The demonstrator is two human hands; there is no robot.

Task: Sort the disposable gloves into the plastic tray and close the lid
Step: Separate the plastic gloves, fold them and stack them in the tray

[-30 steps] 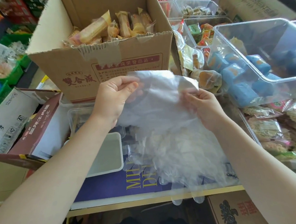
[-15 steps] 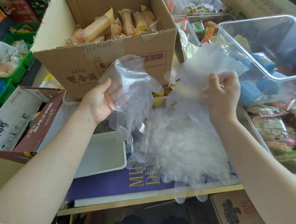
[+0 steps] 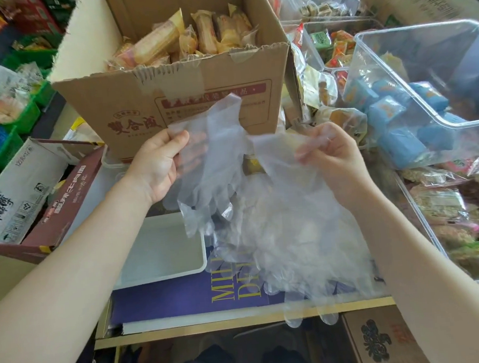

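Up front, we see the left hand [image 3: 157, 164] pinching a thin, clear disposable plastic glove [image 3: 216, 154] between thumb and fingers, its finger ends hanging down, while the right hand [image 3: 331, 158] has its fingers curled round the top of another clear glove sheet [image 3: 276, 153]. Both are lifted above a loose heap of transparent disposable gloves [image 3: 293, 234] that lies on a purple book with yellow lettering [image 3: 189, 295] near the front edge of the wooden counter [image 3: 242, 324]; a few glove fingers hang over that edge. Just left of the heap, and partly hidden behind the held glove and our left forearm, sits the shallow white plastic tray [image 3: 163, 249], open, with nothing we can make out inside it. Behind the hands stands a brown cardboard carton with red print [image 3: 131, 104], its flaps open and filled with yellow wrapped snack bars [image 3: 183, 40]. To the right a large clear plastic bin [image 3: 423, 63] tilts toward us, holding blue wrapped packets [image 3: 392, 119]; below it another clear bin [image 3: 422, 225] holds wrapped rice-cake snacks [image 3: 444, 204]. At the left edge lie a white printed carton [image 3: 15, 194] and a maroon carton [image 3: 72, 198], touching side by side, with green crates [image 3: 26, 111] further back. Whether the tray has a lid we cannot tell.
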